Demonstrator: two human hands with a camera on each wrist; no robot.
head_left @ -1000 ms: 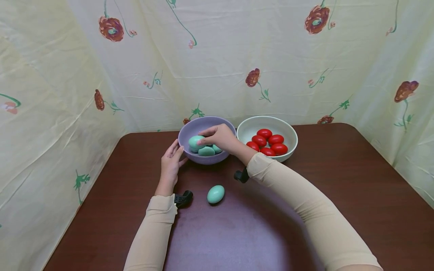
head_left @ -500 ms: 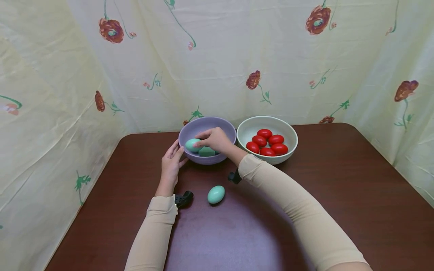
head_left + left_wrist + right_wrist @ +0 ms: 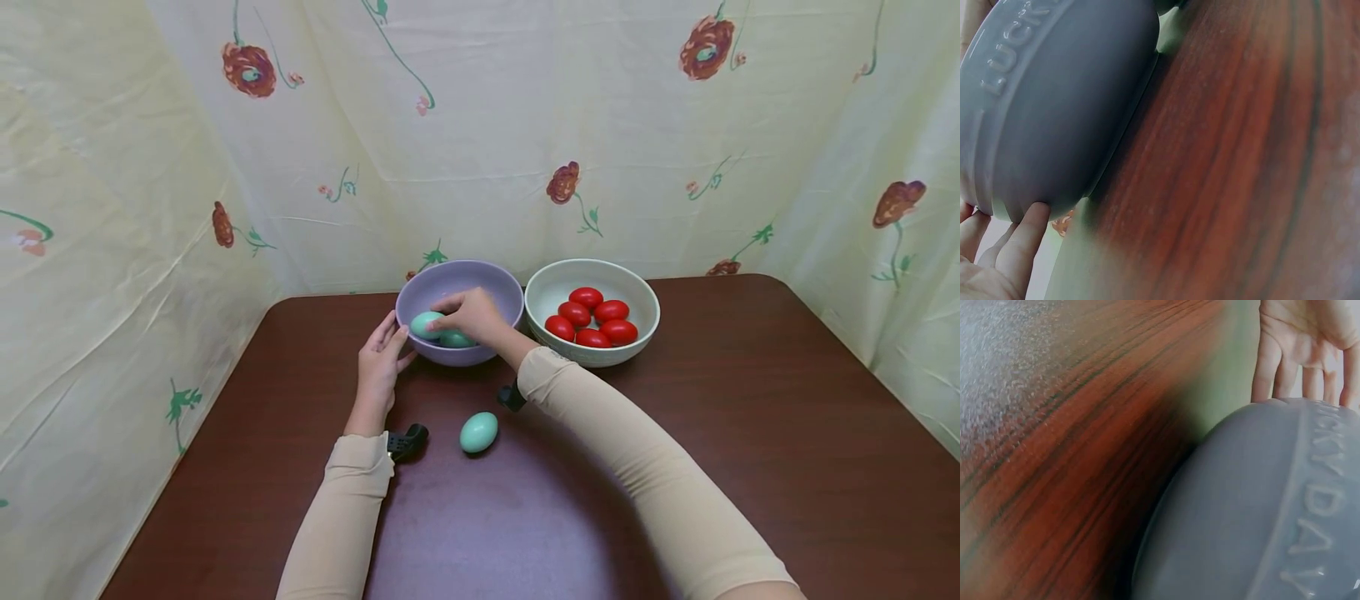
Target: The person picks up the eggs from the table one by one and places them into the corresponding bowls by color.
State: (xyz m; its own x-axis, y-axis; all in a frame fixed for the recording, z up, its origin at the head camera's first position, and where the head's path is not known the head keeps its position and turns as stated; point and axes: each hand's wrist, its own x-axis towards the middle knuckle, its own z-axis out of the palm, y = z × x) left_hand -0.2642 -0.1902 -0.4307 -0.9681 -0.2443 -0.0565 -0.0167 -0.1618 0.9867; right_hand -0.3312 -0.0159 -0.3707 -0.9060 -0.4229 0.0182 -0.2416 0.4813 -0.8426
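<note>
A lavender bowl (image 3: 457, 356) with raised lettering holds mint-green eggs. Inside it, my right hand (image 3: 477, 315) pinches a mint-green egg (image 3: 426, 325) between thumb and fingers, near the bowl's left wall. Another green egg (image 3: 456, 338) lies beside it, partly under the hand. My left hand (image 3: 377, 367) rests its spread, fairly straight fingertips on the bowl's left outer side, thumb at the rim; those fingers (image 3: 1030, 234) touch the wall in the left wrist view. A single mint-green egg (image 3: 478, 432) lies on the table in front of the bowl.
Close to the lavender bowl's right stands a pale green bowl (image 3: 592, 357) with several red eggs (image 3: 611, 311). Both bowls sit near the back edge of the brown table (image 3: 750, 375). A flowered curtain (image 3: 480, 125) hangs behind and at both sides.
My right hand has moved slightly left and down inside the lavender bowl, carrying the pinched egg toward its left wall. The left hand and the egg on the table stay put.
</note>
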